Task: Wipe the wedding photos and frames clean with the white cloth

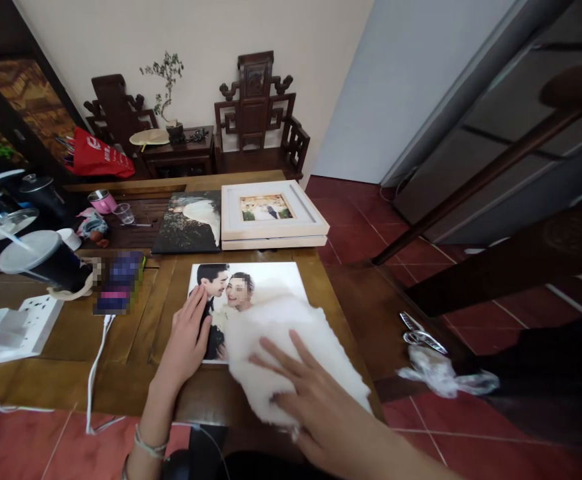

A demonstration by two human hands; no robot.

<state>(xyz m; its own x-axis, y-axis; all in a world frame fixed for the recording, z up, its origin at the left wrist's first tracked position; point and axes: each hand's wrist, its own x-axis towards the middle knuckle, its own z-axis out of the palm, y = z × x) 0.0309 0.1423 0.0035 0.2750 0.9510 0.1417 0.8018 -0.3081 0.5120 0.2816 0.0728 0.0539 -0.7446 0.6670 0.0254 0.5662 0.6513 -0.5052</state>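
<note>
A photo print (271,279) of a couple lies flat on the wooden table, near its front right corner. My left hand (189,333) rests along the print's left edge with fingers stretched out, holding nothing. Over the print's lower right part spreads a white fluffy cloth (315,333), which also overhangs onto the tabletop. My right hand (311,393) lies on top of this cloth, fingers spread and pressing rather than gripping. The part of the print beneath the cloth is hidden.
Behind the print are stacked light wooden frames (275,233) and a dark photo panel (185,223). To the left sit a phone (119,283) on a white cable, a power strip (35,320) and a lidded cup (45,260). A plastic bag (438,370) lies on the right bench.
</note>
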